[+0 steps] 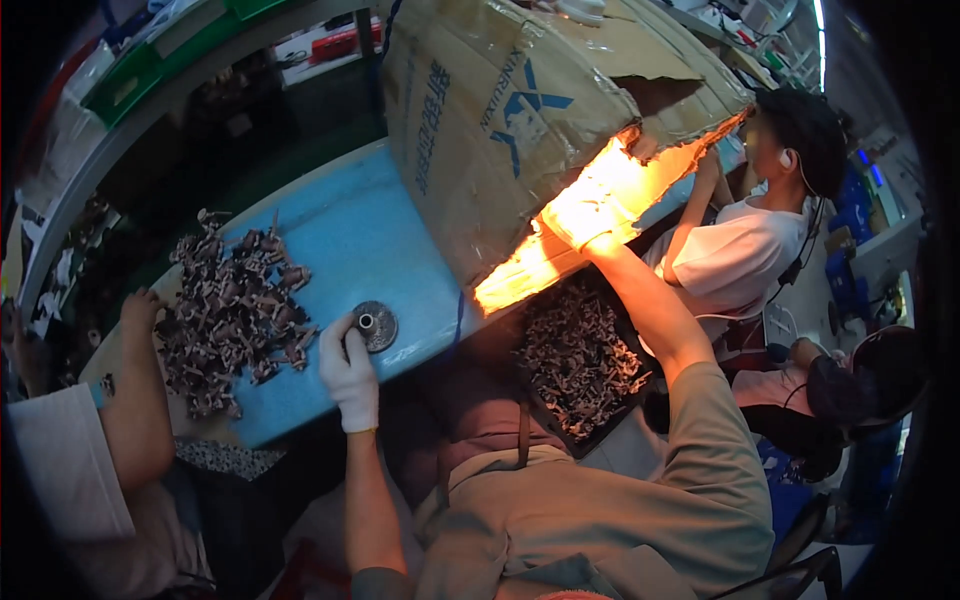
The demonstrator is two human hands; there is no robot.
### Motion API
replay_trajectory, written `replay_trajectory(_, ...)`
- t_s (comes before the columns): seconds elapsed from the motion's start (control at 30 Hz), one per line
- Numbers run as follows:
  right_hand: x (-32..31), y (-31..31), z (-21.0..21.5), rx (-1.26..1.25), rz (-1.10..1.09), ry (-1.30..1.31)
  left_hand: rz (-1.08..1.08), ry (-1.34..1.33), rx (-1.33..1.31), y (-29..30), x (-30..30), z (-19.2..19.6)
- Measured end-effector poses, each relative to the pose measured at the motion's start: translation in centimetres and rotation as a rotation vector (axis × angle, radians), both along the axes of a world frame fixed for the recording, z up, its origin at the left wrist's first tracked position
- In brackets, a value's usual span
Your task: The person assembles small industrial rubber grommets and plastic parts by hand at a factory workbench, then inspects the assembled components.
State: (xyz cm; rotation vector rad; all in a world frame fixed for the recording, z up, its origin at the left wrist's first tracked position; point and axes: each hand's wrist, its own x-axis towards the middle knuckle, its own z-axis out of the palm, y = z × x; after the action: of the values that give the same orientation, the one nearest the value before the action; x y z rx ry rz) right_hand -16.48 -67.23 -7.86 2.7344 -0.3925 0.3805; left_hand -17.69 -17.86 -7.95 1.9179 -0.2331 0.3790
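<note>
In a white glove, my left hand (349,372) pinches the left edge of a round, dark metal piece (384,333) with a raised ring and a hole in its middle. That piece is by the front edge of the blue-covered table (345,235). My right hand (588,222) reaches into the brightly lit, torn opening of a large cardboard box (445,130). Strong orange-white glare washes out its fingers and anything they touch.
A heap of small brownish metal parts (235,310) lies on the table's left. Beneath the box, a black crate (585,445) holds many similar parts. One person's arm (145,400) rests beside the heap; another person in white (745,250) sits at the right.
</note>
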Motion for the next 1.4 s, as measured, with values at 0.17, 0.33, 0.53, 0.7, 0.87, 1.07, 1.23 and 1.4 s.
replay_trajectory(0.17,-1.7,-1.7,-1.8,0.053,0.153,-0.069,-0.03,-0.016,0.005,-0.6,0.6,0.2)
replay_trajectory(0.33,-4.9,5.7,4.4,0.335,0.498,-0.213,0.02,-0.081,0.064,0.2,-0.3,-0.2)
replay_trajectory(0.53,-8.7,27.5,9.5,1.503,0.263,0.246,0.023,-0.124,0.043,-1.2,0.6,0.0)
replay_trajectory(0.7,-1.0,33.5,6.6,1.48,0.403,0.013,0.005,-0.062,0.009,-0.7,0.7,0.2)
replay_trajectory(0.87,-1.0,33.9,5.1,1.308,0.458,0.068,0.037,-0.106,0.049,-0.4,0.2,0.2)
replay_trajectory(1.07,-3.0,32.7,5.1,1.037,0.532,-0.056,-0.06,-0.038,0.011,-1.0,0.1,-0.1)
replay_trajectory(1.23,-13.3,27.7,3.7,1.14,0.488,0.018,-0.035,0.072,0.007,-0.1,-0.3,1.9)
replay_trajectory(1.4,-29.9,15.2,-4.5,0.779,-0.247,0.496,-0.196,0.158,0.185,-1.2,0.4,4.2)
